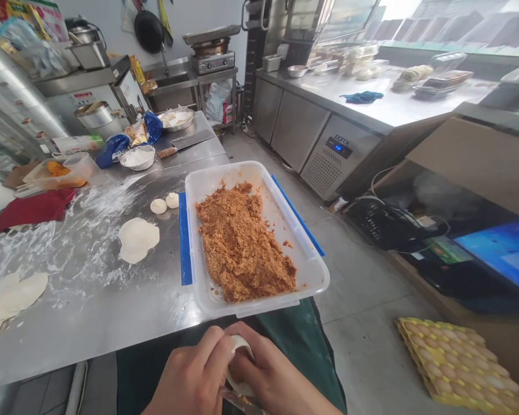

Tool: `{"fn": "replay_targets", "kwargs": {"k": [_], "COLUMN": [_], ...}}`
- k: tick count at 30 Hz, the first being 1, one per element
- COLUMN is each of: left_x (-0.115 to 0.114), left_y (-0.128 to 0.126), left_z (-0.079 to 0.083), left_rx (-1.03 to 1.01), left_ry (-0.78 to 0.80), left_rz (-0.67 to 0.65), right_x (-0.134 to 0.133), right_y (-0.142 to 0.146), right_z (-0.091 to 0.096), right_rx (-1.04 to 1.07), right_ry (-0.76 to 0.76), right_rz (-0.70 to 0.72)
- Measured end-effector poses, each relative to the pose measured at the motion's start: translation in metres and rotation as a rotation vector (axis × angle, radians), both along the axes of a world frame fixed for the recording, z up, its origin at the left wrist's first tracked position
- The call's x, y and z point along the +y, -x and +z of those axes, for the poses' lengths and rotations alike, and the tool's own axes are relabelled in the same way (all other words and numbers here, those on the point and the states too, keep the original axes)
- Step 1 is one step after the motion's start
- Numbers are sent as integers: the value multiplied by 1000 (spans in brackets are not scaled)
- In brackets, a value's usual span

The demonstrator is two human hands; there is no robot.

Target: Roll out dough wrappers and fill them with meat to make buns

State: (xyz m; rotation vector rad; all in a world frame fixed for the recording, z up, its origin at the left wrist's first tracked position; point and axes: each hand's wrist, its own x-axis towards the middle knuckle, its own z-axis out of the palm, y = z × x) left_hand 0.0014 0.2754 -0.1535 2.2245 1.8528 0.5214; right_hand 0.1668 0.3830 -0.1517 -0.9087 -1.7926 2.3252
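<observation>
Low in the head view, my left hand (192, 372) and my right hand (274, 372) meet at the table's near edge, fingers closed on a pale dough wrapper (242, 344). Its white rim curls up between them; most of it is hidden by the fingers. Below it shows part of a narrow tool (242, 402) smeared with orange bits, and which hand holds it I cannot tell. Just beyond stands a clear plastic tub (313, 276) of reddish-brown minced filling (246, 248). Left of it lie a flat dough round (138, 239) and two small dough balls (158, 206).
Flour dusts the steel table (90, 311), with more flat dough (15, 300) at the left. A bowl of flour (137, 157) and a cleaver (192, 139) lie farther back. Egg trays (462, 363) sit on the floor at right, below open cardboard boxes (480, 155).
</observation>
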Motion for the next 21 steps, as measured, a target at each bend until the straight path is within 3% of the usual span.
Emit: {"fn": "replay_targets", "kwargs": {"k": [3, 7, 11, 17, 21], "left_x": [2, 3, 5, 9, 8], "left_y": [-1, -2, -1, 7, 4], "left_z": [-1, 0, 2, 5, 4], "left_rx": [50, -19, 57, -46, 4], "left_ry": [-41, -3, -75, -105, -160], "left_rz": [-47, -17, -71, 24, 16], "right_x": [3, 7, 11, 11, 4], "right_y": [1, 0, -2, -9, -7], "right_z": [2, 4, 4, -5, -7], "right_rx": [-23, -72, -47, 171, 284], "right_ry": [-120, -97, -144, 191, 234], "right_rz": [45, 101, 85, -11, -48]}}
